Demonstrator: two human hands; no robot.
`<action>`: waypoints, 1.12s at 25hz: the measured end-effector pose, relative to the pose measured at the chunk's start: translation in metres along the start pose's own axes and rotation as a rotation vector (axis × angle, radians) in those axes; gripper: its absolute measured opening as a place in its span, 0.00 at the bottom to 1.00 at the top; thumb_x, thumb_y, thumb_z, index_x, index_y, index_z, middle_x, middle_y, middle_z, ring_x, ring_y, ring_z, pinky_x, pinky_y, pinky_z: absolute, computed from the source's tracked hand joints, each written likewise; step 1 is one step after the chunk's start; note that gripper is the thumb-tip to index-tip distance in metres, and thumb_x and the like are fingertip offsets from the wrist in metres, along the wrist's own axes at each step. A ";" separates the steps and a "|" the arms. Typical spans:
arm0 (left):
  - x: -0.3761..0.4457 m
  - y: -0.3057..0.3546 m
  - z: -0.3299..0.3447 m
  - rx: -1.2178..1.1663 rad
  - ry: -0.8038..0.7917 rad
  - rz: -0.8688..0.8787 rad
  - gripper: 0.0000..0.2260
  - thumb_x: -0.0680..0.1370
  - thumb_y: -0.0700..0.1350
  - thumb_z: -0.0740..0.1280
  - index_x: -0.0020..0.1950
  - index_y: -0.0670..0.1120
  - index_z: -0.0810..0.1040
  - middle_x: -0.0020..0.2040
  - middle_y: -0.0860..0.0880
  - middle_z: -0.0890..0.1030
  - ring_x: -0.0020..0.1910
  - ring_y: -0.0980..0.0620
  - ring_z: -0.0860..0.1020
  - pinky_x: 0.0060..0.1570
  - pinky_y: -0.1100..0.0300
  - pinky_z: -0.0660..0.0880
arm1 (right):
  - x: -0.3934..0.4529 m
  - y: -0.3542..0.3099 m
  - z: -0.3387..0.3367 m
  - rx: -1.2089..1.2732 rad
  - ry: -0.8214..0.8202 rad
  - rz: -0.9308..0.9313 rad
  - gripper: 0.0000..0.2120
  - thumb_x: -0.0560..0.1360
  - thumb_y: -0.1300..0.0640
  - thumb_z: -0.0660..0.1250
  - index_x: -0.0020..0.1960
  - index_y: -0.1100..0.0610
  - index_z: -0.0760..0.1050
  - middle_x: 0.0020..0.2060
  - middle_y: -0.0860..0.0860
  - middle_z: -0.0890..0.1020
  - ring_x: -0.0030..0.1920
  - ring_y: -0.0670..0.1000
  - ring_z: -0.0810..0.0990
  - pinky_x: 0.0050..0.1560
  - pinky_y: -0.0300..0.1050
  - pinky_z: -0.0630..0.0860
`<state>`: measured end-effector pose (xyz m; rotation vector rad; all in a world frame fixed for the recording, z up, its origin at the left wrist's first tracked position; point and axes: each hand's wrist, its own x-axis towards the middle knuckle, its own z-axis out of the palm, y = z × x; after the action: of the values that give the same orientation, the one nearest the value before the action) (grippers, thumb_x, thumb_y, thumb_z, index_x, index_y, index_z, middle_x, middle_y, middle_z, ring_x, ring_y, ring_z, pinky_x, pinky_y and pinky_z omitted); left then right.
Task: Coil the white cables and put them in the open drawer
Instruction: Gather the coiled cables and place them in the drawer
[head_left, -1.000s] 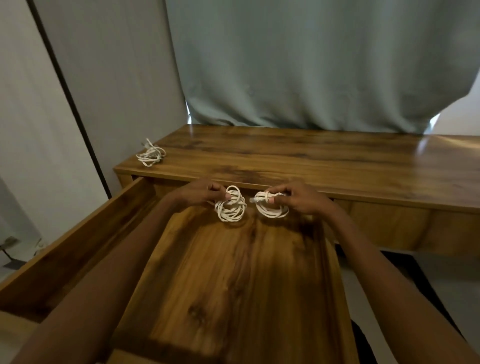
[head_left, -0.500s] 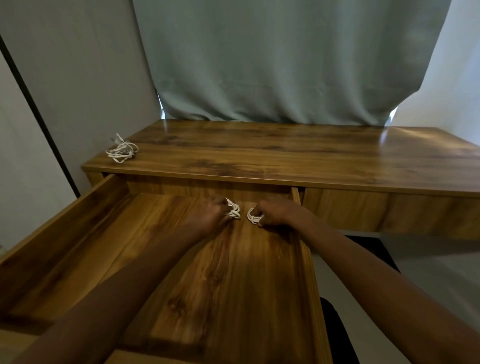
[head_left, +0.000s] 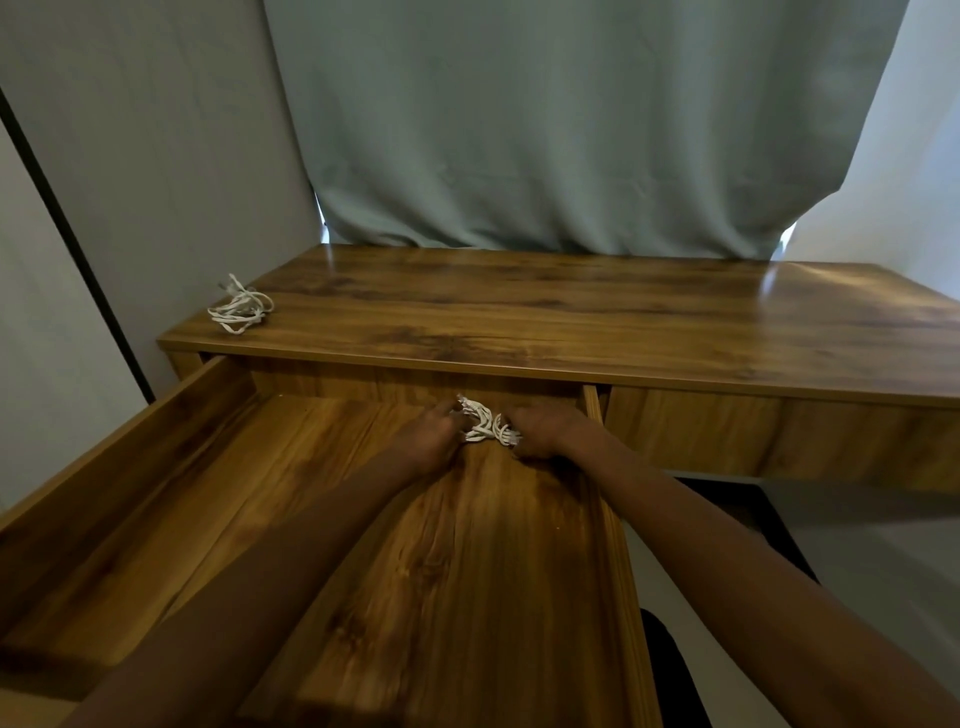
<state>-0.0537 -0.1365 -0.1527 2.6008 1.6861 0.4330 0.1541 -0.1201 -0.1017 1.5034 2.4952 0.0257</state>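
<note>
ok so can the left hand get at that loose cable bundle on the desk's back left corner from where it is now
Probably yes. The left hand is busy on the coiled cables at the back of the open drawer, but nothing stands between it and the loose cable bundle on the desk top; it must let go first.

Glossy wood-grain desk and drawer; matt cloth curtain; smooth white cables.
</note>
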 end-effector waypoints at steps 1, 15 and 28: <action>0.001 0.000 0.000 -0.007 -0.002 -0.003 0.17 0.80 0.43 0.64 0.70 0.46 0.75 0.72 0.41 0.69 0.66 0.40 0.73 0.62 0.47 0.73 | -0.001 0.000 0.000 0.006 -0.010 -0.002 0.30 0.77 0.47 0.71 0.75 0.54 0.66 0.71 0.56 0.74 0.68 0.58 0.74 0.62 0.52 0.75; -0.014 -0.043 -0.079 -0.133 0.394 -0.123 0.09 0.81 0.43 0.64 0.59 0.44 0.79 0.55 0.44 0.82 0.53 0.45 0.79 0.51 0.54 0.74 | 0.003 -0.031 -0.058 0.647 0.361 -0.203 0.11 0.81 0.53 0.66 0.62 0.50 0.82 0.57 0.48 0.85 0.54 0.47 0.82 0.56 0.48 0.79; -0.033 -0.228 -0.169 0.185 0.254 -0.702 0.44 0.76 0.54 0.70 0.81 0.52 0.43 0.82 0.46 0.47 0.78 0.37 0.52 0.73 0.38 0.57 | 0.165 -0.145 -0.094 0.401 0.308 -0.289 0.25 0.85 0.41 0.52 0.77 0.52 0.65 0.77 0.53 0.67 0.74 0.57 0.68 0.72 0.57 0.66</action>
<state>-0.3104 -0.0943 -0.0336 1.8978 2.6565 0.6019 -0.0650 -0.0345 -0.0596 1.3321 3.0910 -0.3354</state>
